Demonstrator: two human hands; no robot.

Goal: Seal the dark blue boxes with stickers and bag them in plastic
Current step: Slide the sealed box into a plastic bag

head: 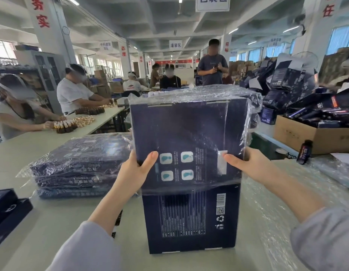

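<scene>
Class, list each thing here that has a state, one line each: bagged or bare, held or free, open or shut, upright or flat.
Box: upright, upper part bagged, lower part bare.
Bag: pulled partway down the box.
Left hand: grips the box's side.
Right hand: grips the opposite side.
Stack: bagged, lying flat.
Carton: open, filled.
Bottle: upright, free.

Loose light-grey fabric: left sleeve (87,249), right sleeve (324,237).

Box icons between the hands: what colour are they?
White rounded squares with teal shapes, on the dark blue box; head view.
</scene>
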